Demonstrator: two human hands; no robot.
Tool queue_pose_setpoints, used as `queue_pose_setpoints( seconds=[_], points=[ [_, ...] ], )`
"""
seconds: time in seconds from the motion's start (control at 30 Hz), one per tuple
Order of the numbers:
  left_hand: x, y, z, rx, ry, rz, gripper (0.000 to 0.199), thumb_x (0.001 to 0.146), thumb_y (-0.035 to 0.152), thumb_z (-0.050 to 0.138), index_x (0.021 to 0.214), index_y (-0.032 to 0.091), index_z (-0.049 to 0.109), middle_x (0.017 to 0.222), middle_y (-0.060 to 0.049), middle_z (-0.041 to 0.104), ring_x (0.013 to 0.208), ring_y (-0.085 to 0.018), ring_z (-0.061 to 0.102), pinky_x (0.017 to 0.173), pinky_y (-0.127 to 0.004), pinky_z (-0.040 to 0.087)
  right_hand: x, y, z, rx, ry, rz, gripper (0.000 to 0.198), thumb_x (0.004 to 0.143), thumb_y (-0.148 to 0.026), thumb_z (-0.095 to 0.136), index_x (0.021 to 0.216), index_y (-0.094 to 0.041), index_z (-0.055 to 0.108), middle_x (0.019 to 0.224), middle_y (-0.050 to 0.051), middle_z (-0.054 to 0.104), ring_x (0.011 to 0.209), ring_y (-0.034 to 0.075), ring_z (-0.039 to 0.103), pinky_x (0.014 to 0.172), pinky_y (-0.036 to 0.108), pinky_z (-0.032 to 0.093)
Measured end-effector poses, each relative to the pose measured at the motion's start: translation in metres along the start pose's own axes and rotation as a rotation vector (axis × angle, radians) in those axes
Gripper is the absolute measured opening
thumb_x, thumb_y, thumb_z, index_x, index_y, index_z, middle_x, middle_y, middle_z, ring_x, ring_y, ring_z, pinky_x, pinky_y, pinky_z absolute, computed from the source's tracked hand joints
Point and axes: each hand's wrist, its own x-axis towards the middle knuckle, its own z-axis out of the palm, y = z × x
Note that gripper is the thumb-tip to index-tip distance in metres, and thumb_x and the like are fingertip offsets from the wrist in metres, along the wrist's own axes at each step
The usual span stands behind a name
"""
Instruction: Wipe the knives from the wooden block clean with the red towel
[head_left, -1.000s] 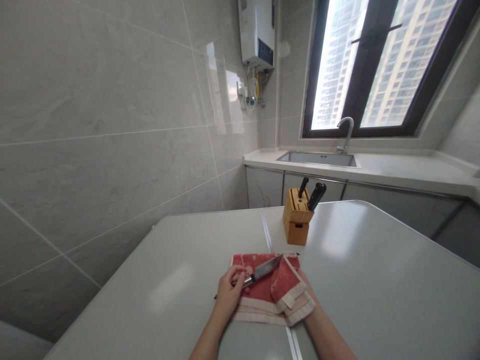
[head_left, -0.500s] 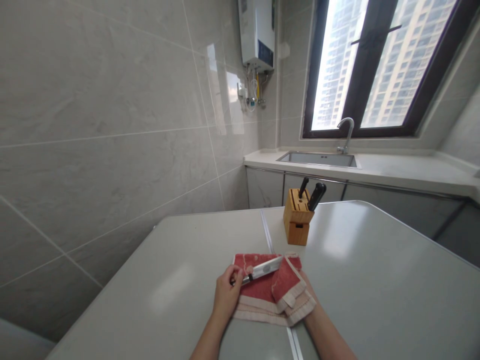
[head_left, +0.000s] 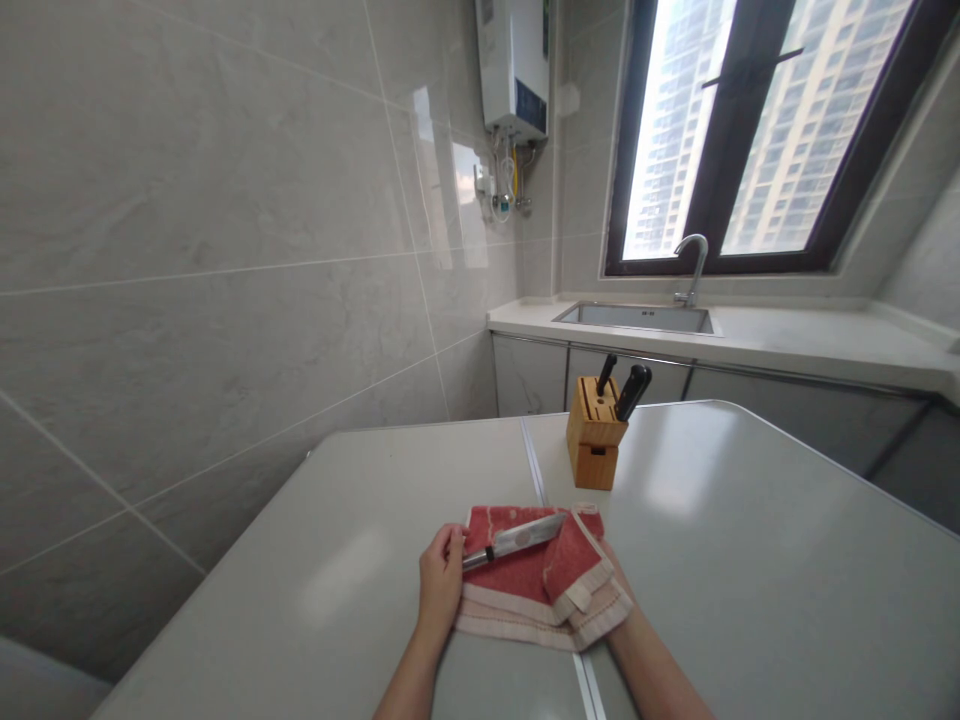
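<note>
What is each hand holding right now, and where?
Left hand grips the knife by its handle; the right hand, hidden under the red towel, holds a fold against the blade.

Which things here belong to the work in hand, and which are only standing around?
In use:
- knife, handle held by the left hand
- red towel, folded over the blade tip and covering the right hand

Standing around:
- wooden knife block with two black handles
- sink and faucet
- water heater on the wall
</note>
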Motion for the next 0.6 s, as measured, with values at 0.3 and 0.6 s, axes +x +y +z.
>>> queue_pose_setpoints(
  seconds=[0.3, 0.6],
  points=[
    [0.003, -0.007, -0.005, 0.011, 0.06, -0.02, 0.041, 0.083, 0.051, 0.044, 0.079, 0.016, 0.065, 0.06, -0.001, 0.06, 0.059, -0.018, 0.056, 0.057, -0.025, 0.041, -0.001, -0.006, 0.002, 0.189, -0.051, 0.194, 0.035, 0.057, -0.058, 0.064, 0.06, -0.023, 0.065, 0.064, 0.006, 0.07, 0.071, 0.024, 0.066, 0.074, 0.037, 0.05],
    [0.009, -0.016, -0.007, -0.055, 0.105, -0.064, 0.042, 0.082, 0.052, 0.046, 0.081, 0.015, 0.065, 0.054, 0.001, 0.053, 0.053, -0.016, 0.052, 0.052, -0.023, 0.04, -0.003, -0.006, 0.003, 0.196, -0.09, 0.204, 0.033, 0.065, -0.054, 0.057, 0.067, -0.022, 0.068, 0.074, 0.01, 0.073, 0.076, 0.027, 0.066, 0.078, 0.041, 0.05]
  ],
)
